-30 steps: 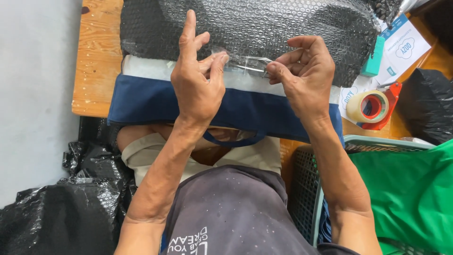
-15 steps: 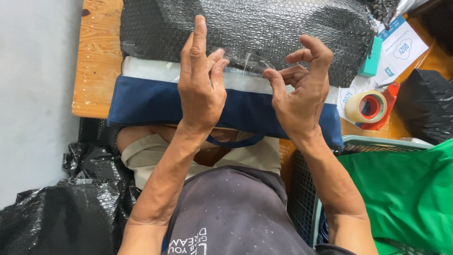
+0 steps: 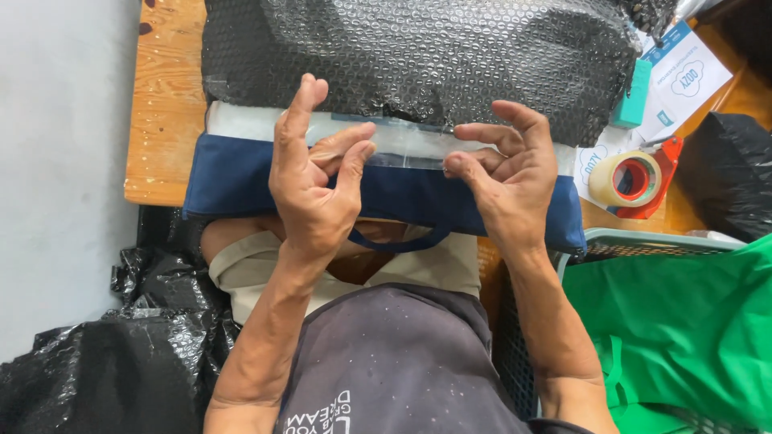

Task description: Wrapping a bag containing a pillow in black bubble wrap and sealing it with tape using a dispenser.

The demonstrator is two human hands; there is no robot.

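Clear tape strip stretched between my left hand and right hand, fingertips pinching each end, over black bubble wrap; thin, limp, sticky, best gripped at ends

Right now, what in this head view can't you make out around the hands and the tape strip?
- Clear tape strip: see-through; its left end is hidden behind the left hand.
- Grip of the right hand: the fingertips sit at the strip's end, but whether they pinch it is unclear.
- Black bubble wrap bundle: contents covered, top cut off by the frame edge.
- Tape dispenser: handle partly hidden behind the roll.
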